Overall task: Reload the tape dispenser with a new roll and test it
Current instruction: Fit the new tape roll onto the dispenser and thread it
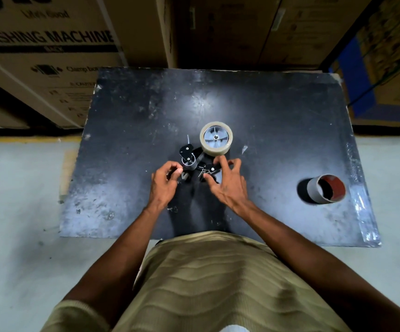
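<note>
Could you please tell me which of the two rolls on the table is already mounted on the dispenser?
The pale tape roll, seated on the dispenser's grey hub beside both hands. The red-lined core stands alone near the table's right edge.

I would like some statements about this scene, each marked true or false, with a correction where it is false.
1. A tape roll sits on the dispenser's wheel. True.
2. The empty core lies at the left side of the table. False: it lies at the right side.
3. Both hands are at the dispenser. True: the left hand and right hand are at its near end.
4. The right hand holds the empty core. False: they are well apart.
5. The table top is white. False: it is dark.
</note>
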Motion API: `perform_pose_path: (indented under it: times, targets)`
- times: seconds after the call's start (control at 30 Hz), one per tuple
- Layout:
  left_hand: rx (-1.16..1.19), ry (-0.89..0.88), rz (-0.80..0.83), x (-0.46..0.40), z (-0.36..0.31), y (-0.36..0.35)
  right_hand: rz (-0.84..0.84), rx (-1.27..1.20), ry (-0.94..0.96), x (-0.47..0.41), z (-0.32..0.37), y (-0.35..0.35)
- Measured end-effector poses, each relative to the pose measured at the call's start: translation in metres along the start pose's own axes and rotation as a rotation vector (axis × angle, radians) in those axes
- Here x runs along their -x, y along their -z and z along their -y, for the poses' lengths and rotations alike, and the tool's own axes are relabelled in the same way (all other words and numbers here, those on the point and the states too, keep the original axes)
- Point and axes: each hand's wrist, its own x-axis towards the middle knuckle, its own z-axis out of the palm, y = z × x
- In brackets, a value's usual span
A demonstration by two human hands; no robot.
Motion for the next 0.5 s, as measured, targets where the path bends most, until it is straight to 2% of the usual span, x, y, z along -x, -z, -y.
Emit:
perform_pose_path:
  times: [0.1, 0.5]
  targets:
    - [-0.020, -0.019, 0.027, 0.003, 0.010, -0.001, -0.007, -0.014, -0.015, 0.000, 0.001, -0.002]
    - [0.063, 0.052, -0.028, 0.004, 0.019, 0.003, 0.014, -0.024, -0.020, 0.003, 0.003, -0.005]
